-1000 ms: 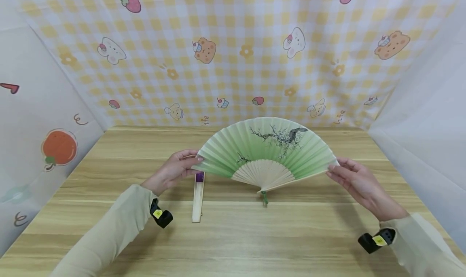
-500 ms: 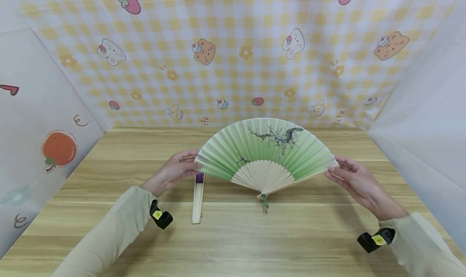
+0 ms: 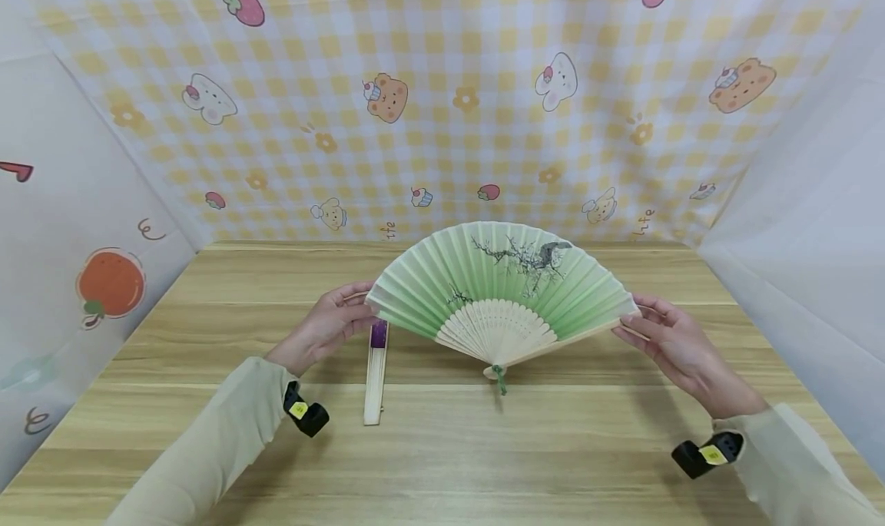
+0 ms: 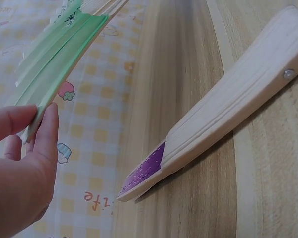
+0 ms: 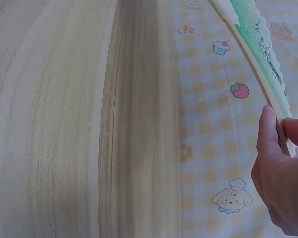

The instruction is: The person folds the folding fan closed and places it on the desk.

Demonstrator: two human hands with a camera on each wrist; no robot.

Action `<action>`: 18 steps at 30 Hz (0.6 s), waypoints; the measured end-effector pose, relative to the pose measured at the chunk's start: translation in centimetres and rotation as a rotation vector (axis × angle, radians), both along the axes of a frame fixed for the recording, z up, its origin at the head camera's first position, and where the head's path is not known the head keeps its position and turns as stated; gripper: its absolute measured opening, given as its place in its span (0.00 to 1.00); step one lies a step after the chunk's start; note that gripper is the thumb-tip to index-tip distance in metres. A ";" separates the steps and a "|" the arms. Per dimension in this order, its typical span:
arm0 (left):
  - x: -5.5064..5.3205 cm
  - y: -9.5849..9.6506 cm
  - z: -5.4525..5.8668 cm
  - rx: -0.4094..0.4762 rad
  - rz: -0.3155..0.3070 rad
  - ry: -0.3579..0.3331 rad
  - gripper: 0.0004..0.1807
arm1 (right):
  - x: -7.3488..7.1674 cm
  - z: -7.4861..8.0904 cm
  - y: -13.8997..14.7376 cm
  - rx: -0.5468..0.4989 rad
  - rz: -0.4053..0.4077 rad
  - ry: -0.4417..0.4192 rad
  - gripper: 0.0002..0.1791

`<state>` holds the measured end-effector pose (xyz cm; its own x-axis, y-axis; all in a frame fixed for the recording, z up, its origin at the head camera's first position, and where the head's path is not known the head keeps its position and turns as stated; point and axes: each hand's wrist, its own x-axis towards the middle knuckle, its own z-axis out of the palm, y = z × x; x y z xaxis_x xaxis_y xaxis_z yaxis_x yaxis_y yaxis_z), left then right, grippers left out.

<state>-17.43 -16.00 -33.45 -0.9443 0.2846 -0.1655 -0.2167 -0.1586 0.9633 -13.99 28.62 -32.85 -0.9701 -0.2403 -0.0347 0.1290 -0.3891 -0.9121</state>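
A green folding fan [image 3: 422,288] with a dark branch print and pale ribs is spread wide, held up above the table. My left hand [image 3: 330,322] pinches its left end between thumb and fingers; the left wrist view shows the fingers [image 4: 45,131] on the edge of the pleats. At the other end, my right hand [image 3: 681,349] pinches the outer rib, with thumb and fingers on either side of it in the right wrist view. A green cord [image 3: 500,380] dangles from the pivot. Near my left hand lies a folded fan [image 3: 375,380] with pale sticks and a purple band.
The wooden table [image 3: 442,464] ends at a yellow checked cloth [image 3: 442,150] hanging behind it. White cloth [image 3: 809,203] hangs along the right side, and a printed white cloth [image 3: 62,226] along the left.
The spread fan has shifted slightly left, with its face tilting a little and the pivot sitting slightly lower. Both hands keep their hold on its ends. The folded fan stays put.
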 end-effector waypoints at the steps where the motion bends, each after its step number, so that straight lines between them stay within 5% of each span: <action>1: 0.1 0.0 0.0 -0.001 0.007 0.002 0.19 | 0.0 0.0 0.0 0.002 -0.002 -0.002 0.15; 18: 0.5 0.0 -0.1 0.030 0.050 0.029 0.19 | -0.1 0.1 -0.5 0.020 -0.069 -0.060 0.13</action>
